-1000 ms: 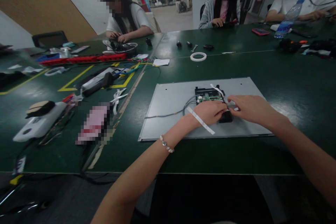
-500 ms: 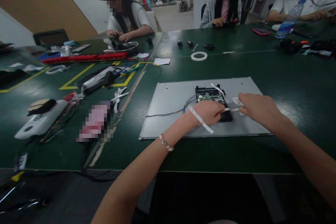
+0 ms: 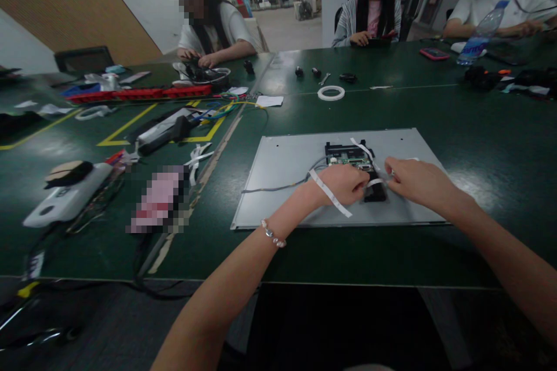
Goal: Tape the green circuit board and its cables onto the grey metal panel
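My left hand [image 3: 342, 184], a beaded bracelet on its wrist, is closed in a pinch over a black frame [image 3: 337, 149] with a green circuit board [image 3: 348, 160]. A short strip of white tape [image 3: 375, 182] spans the gap between it and my right hand [image 3: 418, 181], whose fingers are also pinched, at the strip's other end. Another white strip [image 3: 329, 192] clings across the back of my left hand. A third strip [image 3: 362, 144] lies over the frame's upper right. Beneath everything is a flat grey metal panel [image 3: 282, 153], with a grey cable [image 3: 278, 188] running left.
On the green table [image 3: 491, 145], a tape roll [image 3: 331, 93] lies beyond the panel, near a small wrench [image 3: 324, 78]. To the left are a pixelated phone-like object [image 3: 159, 197] and a white device [image 3: 69, 197]. Across the table sit several people; a bottle [image 3: 483, 35] stands far right.
My right hand has moved left, closer to my left hand, and the tape strip between them now bows upward. My left hand has hardly moved.
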A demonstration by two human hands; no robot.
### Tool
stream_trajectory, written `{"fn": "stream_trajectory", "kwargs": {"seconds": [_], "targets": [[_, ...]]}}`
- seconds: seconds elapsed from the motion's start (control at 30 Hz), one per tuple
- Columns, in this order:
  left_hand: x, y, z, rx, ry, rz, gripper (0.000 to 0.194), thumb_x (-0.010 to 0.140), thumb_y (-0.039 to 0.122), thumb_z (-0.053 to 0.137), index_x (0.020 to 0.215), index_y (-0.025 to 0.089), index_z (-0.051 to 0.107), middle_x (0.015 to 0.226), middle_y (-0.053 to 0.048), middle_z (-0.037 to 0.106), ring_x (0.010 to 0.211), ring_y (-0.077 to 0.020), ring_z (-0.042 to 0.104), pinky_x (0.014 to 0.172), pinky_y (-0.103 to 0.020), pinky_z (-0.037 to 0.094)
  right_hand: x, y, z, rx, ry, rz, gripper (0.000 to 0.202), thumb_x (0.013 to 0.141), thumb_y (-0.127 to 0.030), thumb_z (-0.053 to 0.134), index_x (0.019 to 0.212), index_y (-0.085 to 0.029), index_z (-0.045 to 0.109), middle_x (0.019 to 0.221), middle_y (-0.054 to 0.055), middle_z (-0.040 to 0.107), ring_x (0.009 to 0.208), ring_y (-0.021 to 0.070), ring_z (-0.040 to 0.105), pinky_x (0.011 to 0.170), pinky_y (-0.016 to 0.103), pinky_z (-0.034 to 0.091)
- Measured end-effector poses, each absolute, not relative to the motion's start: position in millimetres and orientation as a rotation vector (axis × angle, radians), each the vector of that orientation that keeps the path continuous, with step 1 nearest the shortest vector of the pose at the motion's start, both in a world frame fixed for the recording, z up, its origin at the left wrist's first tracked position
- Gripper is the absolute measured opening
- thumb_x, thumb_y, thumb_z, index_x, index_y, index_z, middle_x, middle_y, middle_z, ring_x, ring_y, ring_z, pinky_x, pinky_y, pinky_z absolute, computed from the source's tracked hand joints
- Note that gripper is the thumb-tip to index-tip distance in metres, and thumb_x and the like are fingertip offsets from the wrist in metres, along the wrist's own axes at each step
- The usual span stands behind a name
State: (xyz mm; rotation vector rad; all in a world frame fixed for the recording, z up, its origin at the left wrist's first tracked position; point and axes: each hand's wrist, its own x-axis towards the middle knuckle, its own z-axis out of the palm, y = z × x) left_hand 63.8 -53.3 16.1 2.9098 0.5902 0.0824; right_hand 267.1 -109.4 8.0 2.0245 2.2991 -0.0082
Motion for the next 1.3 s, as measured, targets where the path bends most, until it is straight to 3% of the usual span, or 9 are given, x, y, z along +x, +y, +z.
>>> {"fn": "stream_trajectory", "kwargs": {"seconds": [0.23,0.37,0.47,0.57,0.77,0.93,1.07,1.3], "targets": [[61.9,-51.2,17.0,2.851,0.551,0.154,0.016,0.077,0.018,0.045,0.078,0.018,0.061,0.072,-0.004,0.065,0.065,-0.0157,0.057,0.058,-0.028,0.037,275.7,-108.1,8.7,2.089,2.305,0.083,0.013,0.081,-0.026,0.047,0.088,-0.018,0.055,0.077,0.006,0.062,0.064,0.0168,0.053,0.051,0.027,0.023],[60.7,-48.0,20.0,2.778,0.652,0.310,0.019,0.080,0.017,0.043,0.086,0.018,0.061,0.073,-0.003,0.065,0.064,-0.0141,0.057,0.060,-0.027,0.038,265.9,-110.2,18.4,2.182,2.618,0.065,0.019,0.084,-0.024,0.045,0.099,-0.019,0.057,0.079,0.004,0.062,0.067,0.0158,0.055,0.057,0.028,0.035],[59.1,-44.0,21.4,2.719,0.773,0.431,0.019,0.081,0.017,0.044,0.090,0.017,0.061,0.078,-0.003,0.066,0.067,-0.0139,0.058,0.062,-0.027,0.039,251.6,-116.0,24.5,1.899,3.119,0.175,0.032,0.086,-0.021,0.047,0.117,-0.017,0.054,0.101,0.009,0.061,0.088,0.0183,0.057,0.074,0.030,0.045],[56.9,-39.9,21.9,2.702,0.868,0.462,0.014,0.081,0.023,0.048,0.086,0.017,0.060,0.077,-0.003,0.066,0.068,-0.0146,0.058,0.059,-0.026,0.037,236.3,-123.2,23.8,1.363,3.445,0.342,0.041,0.086,-0.018,0.049,0.127,-0.019,0.052,0.116,0.011,0.056,0.107,0.0215,0.052,0.087,0.036,0.045],[59.2,-43.0,20.7,2.748,1.023,0.434,0.019,0.085,0.021,0.043,0.087,0.018,0.061,0.076,-0.004,0.066,0.067,-0.0146,0.058,0.059,-0.026,0.037,216.5,-131.4,11.9,1.071,3.584,0.461,0.034,0.087,-0.014,0.055,0.120,-0.020,0.060,0.112,0.008,0.062,0.105,0.0183,0.054,0.089,0.036,0.047],[64.4,-48.7,18.4,2.790,1.056,0.476,0.021,0.086,0.022,0.041,0.089,0.019,0.062,0.078,-0.004,0.067,0.069,-0.0155,0.059,0.061,-0.027,0.039,215.6,-132.2,8.7,0.991,3.696,0.473,0.026,0.084,-0.010,0.060,0.108,-0.017,0.067,0.104,0.006,0.067,0.096,0.0153,0.058,0.081,0.031,0.050],[54.9,-40.3,23.1,2.796,1.254,0.576,0.023,0.086,0.022,0.042,0.092,0.018,0.063,0.081,-0.006,0.068,0.070,-0.0169,0.060,0.062,-0.028,0.040,217.9,-133.2,10.7,1.108,3.804,0.470,0.029,0.082,-0.009,0.062,0.108,-0.022,0.067,0.101,0.004,0.069,0.093,0.0135,0.061,0.079,0.030,0.051],[7.5,-7.0,40.1,2.676,1.415,0.622,0.019,0.082,0.026,0.049,0.094,0.018,0.062,0.088,-0.004,0.068,0.082,-0.0203,0.062,0.070,-0.029,0.043,231.5,-126.3,12.1,1.757,3.645,0.527,0.022,0.085,-0.015,0.060,0.103,-0.024,0.069,0.101,0.004,0.069,0.091,0.0148,0.062,0.081,0.033,0.051]]}}
